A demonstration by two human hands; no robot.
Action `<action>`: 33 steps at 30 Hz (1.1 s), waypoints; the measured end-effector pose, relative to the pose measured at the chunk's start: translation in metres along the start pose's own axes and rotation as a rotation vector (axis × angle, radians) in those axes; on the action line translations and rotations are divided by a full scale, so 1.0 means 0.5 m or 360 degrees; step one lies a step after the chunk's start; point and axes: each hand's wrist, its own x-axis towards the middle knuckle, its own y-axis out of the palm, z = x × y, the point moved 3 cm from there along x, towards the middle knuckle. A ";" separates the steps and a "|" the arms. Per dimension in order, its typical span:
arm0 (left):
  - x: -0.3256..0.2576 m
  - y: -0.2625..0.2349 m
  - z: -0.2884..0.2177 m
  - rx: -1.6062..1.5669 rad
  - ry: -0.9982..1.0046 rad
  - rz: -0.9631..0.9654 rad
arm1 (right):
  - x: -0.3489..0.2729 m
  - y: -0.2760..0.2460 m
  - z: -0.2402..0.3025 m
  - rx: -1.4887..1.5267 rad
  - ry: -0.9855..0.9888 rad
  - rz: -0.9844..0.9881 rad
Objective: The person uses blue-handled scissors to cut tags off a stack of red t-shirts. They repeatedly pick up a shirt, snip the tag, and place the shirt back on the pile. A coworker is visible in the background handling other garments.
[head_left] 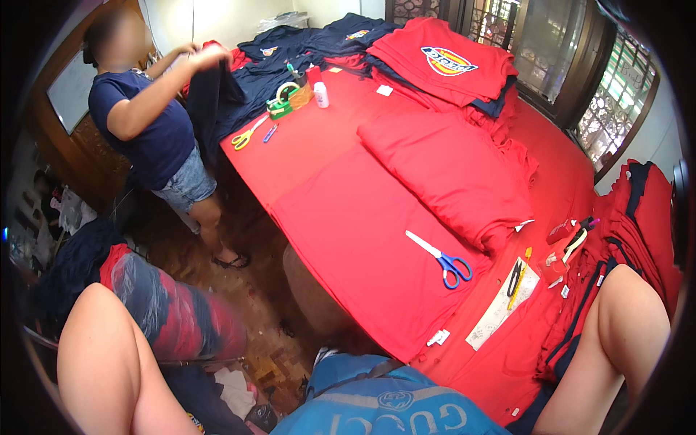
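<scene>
Both my arms are bent, with only the elbows and parts of the arms showing at the lower corners; my left hand and my right hand are out of the picture. Before me, a flat red shirt [362, 239] lies on the red-covered table. Blue-handled scissors [442, 262] rest on it, blades pointing to the far left. Beyond them is a thick folded stack of red cloth [449, 174]. Near my right arm are a white strip [482, 322] with a yellow cutter [520, 283] and black thread snips [513, 275] on it, a red container [554, 268] and piled red and navy garments [641, 217].
At the far left a person [145, 123] in a navy shirt holds up a dark garment [214, 101]. Yellow scissors [249, 135], a green tape dispenser [279, 107] and a white bottle [320, 94] stand across the table. A plastic-wrapped bundle [174, 304] sits on the floor.
</scene>
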 end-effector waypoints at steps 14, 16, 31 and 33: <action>-0.007 -0.019 0.001 -0.0001 -0.0158 -0.0010 | 0.009 0.001 -0.005 0.0067 0.0040 -0.0010; -0.004 -0.034 -0.004 0.0047 -0.0202 0.0047 | 0.016 0.001 -0.009 0.0073 0.0010 -0.0031; -0.039 -0.048 -0.050 0.0135 -0.0363 0.0068 | 0.019 0.006 0.003 0.0082 0.0002 -0.0023; -0.047 -0.047 -0.046 0.0133 -0.0336 0.0026 | 0.020 0.000 0.002 0.0046 0.0034 0.0008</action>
